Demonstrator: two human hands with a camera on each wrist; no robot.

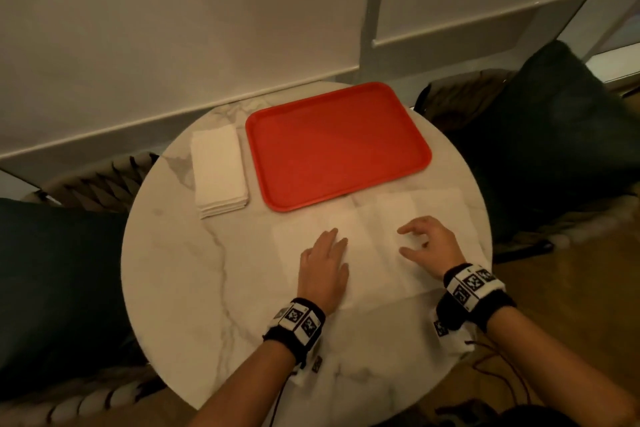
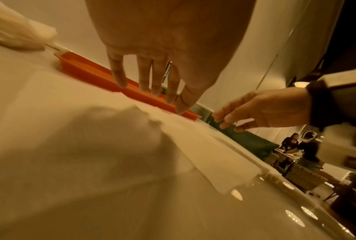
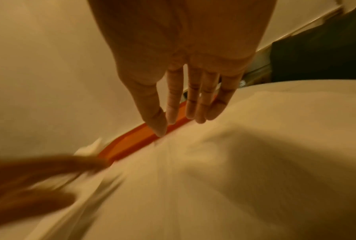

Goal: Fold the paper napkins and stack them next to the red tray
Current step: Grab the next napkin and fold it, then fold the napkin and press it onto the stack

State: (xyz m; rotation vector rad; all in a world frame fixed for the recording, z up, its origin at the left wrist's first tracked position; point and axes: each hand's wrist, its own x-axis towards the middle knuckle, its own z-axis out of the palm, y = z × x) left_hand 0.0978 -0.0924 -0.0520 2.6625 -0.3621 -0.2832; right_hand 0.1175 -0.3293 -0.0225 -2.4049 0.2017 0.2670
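An unfolded white paper napkin (image 1: 374, 225) lies flat on the round marble table (image 1: 194, 274), just in front of the red tray (image 1: 337, 146). My left hand (image 1: 325, 263) lies palm down on the napkin's left half with straight fingers (image 2: 152, 78). My right hand (image 1: 427, 241) hovers over its right half, fingers (image 3: 195, 100) spread and holding nothing. A stack of folded napkins (image 1: 220, 170) sits to the left of the tray. The tray's rim (image 2: 95, 73) shows beyond my fingertips, and again as the tray (image 3: 136, 141) in the right wrist view.
Dark cushioned chairs (image 1: 554, 135) stand at the table's right and left (image 1: 52, 270). A white wall panel (image 1: 173, 28) runs behind the table. Wooden floor (image 1: 561, 270) shows at right. People sit at a distant table (image 2: 296, 146).
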